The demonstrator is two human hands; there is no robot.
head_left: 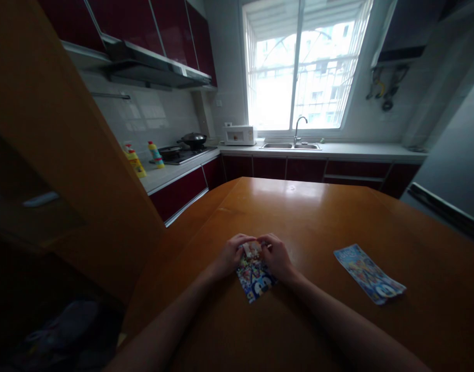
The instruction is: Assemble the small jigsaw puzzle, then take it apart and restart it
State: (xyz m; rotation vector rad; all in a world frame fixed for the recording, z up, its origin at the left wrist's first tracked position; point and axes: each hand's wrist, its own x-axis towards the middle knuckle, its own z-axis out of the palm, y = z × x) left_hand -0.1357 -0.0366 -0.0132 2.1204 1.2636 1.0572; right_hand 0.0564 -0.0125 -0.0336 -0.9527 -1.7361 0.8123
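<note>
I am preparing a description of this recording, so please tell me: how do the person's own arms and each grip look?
The left forearm and right forearm are bare where visible, tapering toward the wrists; no sleeve, watch or cable shows. The left grip and right grip are ungloved human hands. Small details, such as rings, cannot be made out.

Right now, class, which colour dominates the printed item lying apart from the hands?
Mostly blue; the printed item shows best in the head view.
</note>
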